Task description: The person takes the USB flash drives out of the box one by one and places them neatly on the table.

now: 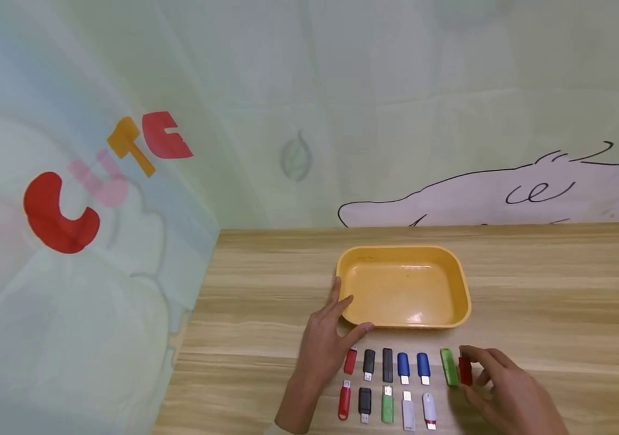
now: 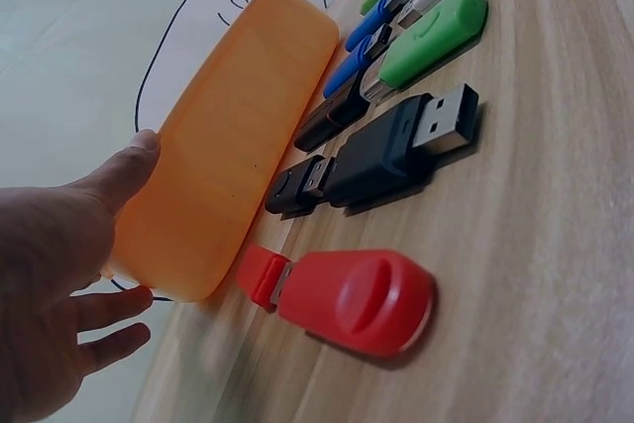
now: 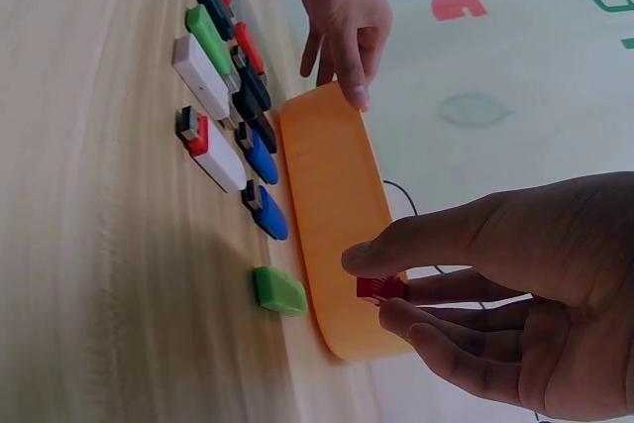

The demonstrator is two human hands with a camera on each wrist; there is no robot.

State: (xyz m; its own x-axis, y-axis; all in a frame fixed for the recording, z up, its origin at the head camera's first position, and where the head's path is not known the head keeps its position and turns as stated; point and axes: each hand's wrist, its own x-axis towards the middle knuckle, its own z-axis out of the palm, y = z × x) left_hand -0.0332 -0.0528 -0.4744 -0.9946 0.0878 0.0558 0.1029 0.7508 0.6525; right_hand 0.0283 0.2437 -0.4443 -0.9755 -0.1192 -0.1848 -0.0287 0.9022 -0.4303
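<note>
My right hand (image 1: 513,389) pinches a small red USB stick (image 3: 379,288) between thumb and fingers, close beside a green USB stick (image 1: 449,367) on the table. With fingers spread, my left hand (image 1: 324,341) rests at the near left corner of a yellow-orange plastic tray (image 1: 404,249); its thumb touches the near rim. Nothing lies inside the tray. By the left wrist, a red stick (image 2: 357,299) and a black stick (image 2: 386,151) lie on the wood.
Two rows of USB sticks lie in front of the tray, among them blue sticks (image 1: 423,367), a green one (image 1: 388,406) and a white one (image 1: 408,412). The wooden table (image 1: 559,284) meets a printed cloth backdrop (image 1: 396,121) behind and at left.
</note>
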